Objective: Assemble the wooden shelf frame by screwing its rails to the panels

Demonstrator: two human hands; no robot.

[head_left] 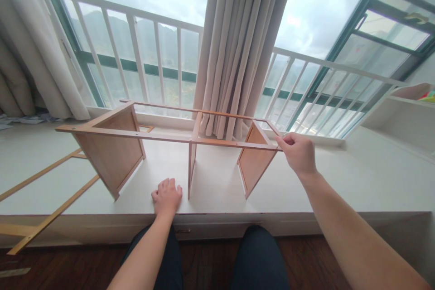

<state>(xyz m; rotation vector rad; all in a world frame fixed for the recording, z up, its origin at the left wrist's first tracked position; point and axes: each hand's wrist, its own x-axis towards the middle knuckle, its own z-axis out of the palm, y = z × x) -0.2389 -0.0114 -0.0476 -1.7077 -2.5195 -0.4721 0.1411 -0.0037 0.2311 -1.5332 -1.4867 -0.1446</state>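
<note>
A: Where is the wooden frame [170,138] now?

B: It stands on the white ledge [340,181], approx. in the middle, w/ three panels down and the long rails on top. My right hand [299,153] is closed around the right end of the front rail, I think to keep it steady. My left hand [167,197] lies flat and open on the ledge, just beside the middle panel [191,167], holding nothing.

A: And around it?

B: Loose wooden slats [50,190] lie to the left, partly over the edge. Behind is the curtain [238,45] and window railing [136,54]; a white shelf [397,122] is at right, well apart. Nothing blocks my hands.
</note>
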